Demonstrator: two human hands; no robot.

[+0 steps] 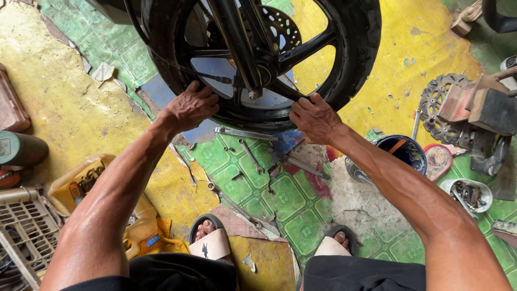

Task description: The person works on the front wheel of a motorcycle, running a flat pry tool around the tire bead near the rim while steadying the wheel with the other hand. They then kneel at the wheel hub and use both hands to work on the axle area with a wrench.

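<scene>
Below the black motorcycle wheel (pixel 258 59), which fills the top middle of the view, both bare hands rest on its lower rim. Left hand (pixel 189 106) lies on the rim's lower left arc, palm down, fingers curled over the edge near a spoke; it grasps the rim loosely and holds no tool. Right hand (pixel 315 118) sits on the lower right arc, fingers bent round the rim where a spoke meets it, likewise closed on the wheel alone. Between the two hands the fork leg (pixel 237 48) runs down to the axle nut (pixel 252 94), and a drilled brake disc (pixel 280 27) shows behind the spokes.

Just under the wheel, on the worn green and yellow patterned floor (pixel 291 205), lie several wrenches: a long spanner (pixel 245 133) almost touching the tyre, a shorter one (pixel 251 156) below it, another (pixel 301 164) to the right of that, and one (pixel 231 202) nearer the feet. Two sandalled feet (pixel 211 237) stand well below the wheel. Right of the wheel sit a blue bucket (pixel 404 151), a loose brake disc (pixel 439 108) partly under wooden blocks (pixel 484 105), and a white bowl of small metal parts (pixel 468 195). Left of the wheel stand a yellow cut-open jug (pixel 81 180) holding tools and a pale plastic crate (pixel 24 231).
</scene>
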